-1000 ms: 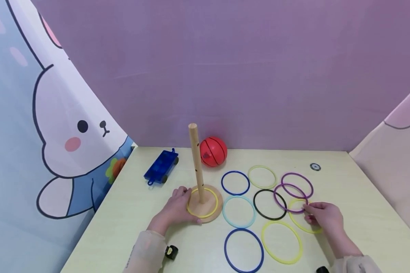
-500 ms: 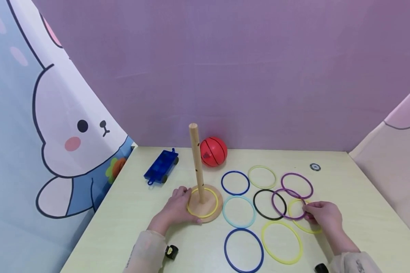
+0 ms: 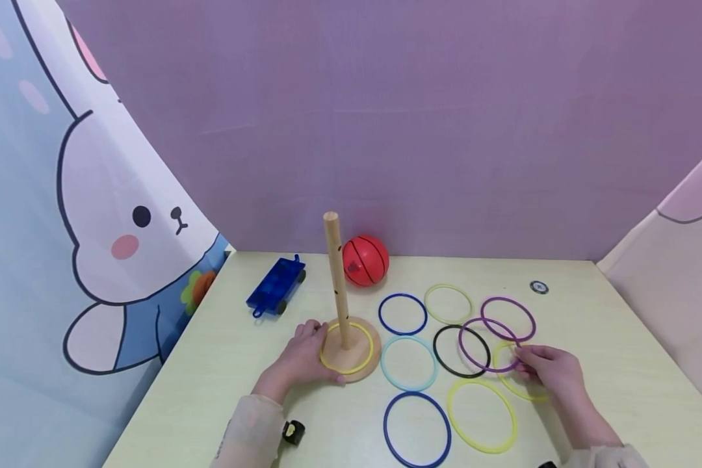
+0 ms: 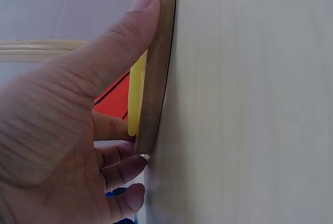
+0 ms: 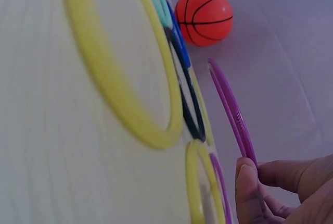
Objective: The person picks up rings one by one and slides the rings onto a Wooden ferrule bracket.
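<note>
At seven o'clock on the pale counter [image 3: 199,390], a wooden disc [image 3: 358,355] is being held by the left grip [image 3: 301,357]; at four, a purple ring [image 5: 239,120] by the right grip [image 3: 552,370].

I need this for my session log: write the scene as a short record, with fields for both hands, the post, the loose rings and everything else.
Left hand: holds the edge of the wooden base
Right hand: pinches a purple ring, raised off the table
Post: upright, a yellow ring around its foot
Loose rings: blue, light blue, black, yellow, pale green, purple
Toys near the back: blue cart, red ball
Far right: small round disc
</note>
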Demonstrator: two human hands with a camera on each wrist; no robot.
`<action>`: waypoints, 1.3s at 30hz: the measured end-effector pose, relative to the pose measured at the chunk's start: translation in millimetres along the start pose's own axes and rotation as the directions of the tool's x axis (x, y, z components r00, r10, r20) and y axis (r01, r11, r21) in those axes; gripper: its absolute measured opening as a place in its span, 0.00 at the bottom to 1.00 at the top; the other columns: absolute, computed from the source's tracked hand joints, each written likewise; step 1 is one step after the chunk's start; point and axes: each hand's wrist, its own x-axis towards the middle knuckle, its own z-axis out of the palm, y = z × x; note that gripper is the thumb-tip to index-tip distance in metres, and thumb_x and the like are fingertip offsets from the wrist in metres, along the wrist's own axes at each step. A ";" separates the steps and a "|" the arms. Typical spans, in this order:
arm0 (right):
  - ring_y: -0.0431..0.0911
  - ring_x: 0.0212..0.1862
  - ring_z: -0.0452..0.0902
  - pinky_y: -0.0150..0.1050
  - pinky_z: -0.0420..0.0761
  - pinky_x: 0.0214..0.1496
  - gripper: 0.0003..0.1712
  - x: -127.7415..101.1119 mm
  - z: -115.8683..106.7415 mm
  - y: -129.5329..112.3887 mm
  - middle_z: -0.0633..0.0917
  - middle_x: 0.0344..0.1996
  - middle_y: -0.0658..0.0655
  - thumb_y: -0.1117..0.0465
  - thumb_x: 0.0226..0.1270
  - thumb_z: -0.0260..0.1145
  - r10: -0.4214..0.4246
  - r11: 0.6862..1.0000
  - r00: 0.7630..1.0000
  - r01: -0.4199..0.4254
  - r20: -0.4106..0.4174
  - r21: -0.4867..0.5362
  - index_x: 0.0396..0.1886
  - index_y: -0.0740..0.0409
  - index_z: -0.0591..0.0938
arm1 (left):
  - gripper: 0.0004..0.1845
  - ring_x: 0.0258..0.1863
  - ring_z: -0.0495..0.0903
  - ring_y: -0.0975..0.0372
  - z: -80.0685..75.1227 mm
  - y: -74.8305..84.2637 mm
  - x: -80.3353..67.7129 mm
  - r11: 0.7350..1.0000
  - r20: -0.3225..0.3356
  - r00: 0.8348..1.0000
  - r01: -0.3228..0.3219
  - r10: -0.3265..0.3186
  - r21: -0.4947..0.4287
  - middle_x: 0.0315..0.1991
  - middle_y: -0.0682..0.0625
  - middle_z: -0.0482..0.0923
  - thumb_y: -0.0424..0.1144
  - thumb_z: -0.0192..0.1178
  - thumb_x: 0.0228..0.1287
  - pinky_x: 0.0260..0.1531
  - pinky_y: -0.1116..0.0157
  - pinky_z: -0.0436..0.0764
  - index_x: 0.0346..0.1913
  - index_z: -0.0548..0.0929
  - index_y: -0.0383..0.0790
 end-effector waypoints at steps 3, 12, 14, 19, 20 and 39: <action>0.41 0.27 0.84 0.36 0.84 0.33 0.16 -5.1 5.8 -6.4 0.87 0.25 0.54 0.69 0.64 0.67 -0.013 0.999 1.000 0.012 0.018 0.042 0.48 0.77 0.79 | 0.64 0.57 0.62 0.53 0.2 -0.9 -0.1 1.000 0.000 1.000 -0.003 0.003 0.003 0.59 0.46 0.64 0.66 0.78 0.30 0.57 0.51 0.72 0.72 0.64 0.36; 0.42 0.28 0.84 0.37 0.84 0.35 0.10 -17.7 23.8 -24.9 0.87 0.28 0.54 0.67 0.63 0.69 -0.075 0.994 0.996 0.071 0.057 0.079 0.42 0.67 0.83 | 0.65 0.57 0.62 0.54 1.9 -2.1 1.0 1.000 0.002 1.000 0.006 -0.006 -0.004 0.59 0.47 0.64 0.66 0.78 0.30 0.57 0.51 0.72 0.72 0.64 0.37; 0.42 0.28 0.84 0.36 0.84 0.34 0.09 -20.2 28.0 -28.6 0.87 0.27 0.53 0.67 0.63 0.68 -0.089 0.993 0.994 0.083 0.069 0.085 0.42 0.66 0.84 | 0.64 0.57 0.62 0.54 2.3 -2.3 1.1 1.000 0.002 1.000 0.007 -0.007 -0.005 0.59 0.47 0.64 0.66 0.78 0.30 0.57 0.51 0.72 0.72 0.64 0.37; 0.42 0.27 0.84 0.36 0.84 0.34 0.11 -26.3 38.5 -37.8 0.86 0.26 0.51 0.68 0.64 0.67 -0.121 0.988 0.988 0.111 0.092 0.105 0.44 0.70 0.83 | 0.64 0.57 0.62 0.54 1.9 -1.8 1.2 1.000 0.000 1.000 0.000 0.000 0.001 0.58 0.47 0.64 0.66 0.78 0.30 0.57 0.51 0.72 0.72 0.64 0.36; 0.42 0.27 0.84 0.36 0.84 0.34 0.11 -27.3 40.5 -39.2 0.86 0.26 0.51 0.68 0.64 0.67 -0.127 0.988 0.987 0.117 0.095 0.105 0.45 0.71 0.82 | 0.64 0.57 0.62 0.54 1.9 -1.7 1.2 1.000 0.001 1.000 0.000 0.000 0.002 0.58 0.47 0.64 0.66 0.78 0.30 0.57 0.51 0.72 0.72 0.64 0.36; 0.44 0.27 0.83 0.38 0.84 0.33 0.17 -49.1 88.7 -57.8 0.86 0.28 0.55 0.70 0.65 0.65 -0.186 0.977 0.958 0.158 0.220 0.140 0.49 0.80 0.77 | 0.65 0.57 0.62 0.54 2.7 -3.5 2.6 1.000 0.004 1.000 0.001 -0.001 -0.012 0.58 0.47 0.64 0.67 0.77 0.30 0.57 0.52 0.72 0.72 0.64 0.37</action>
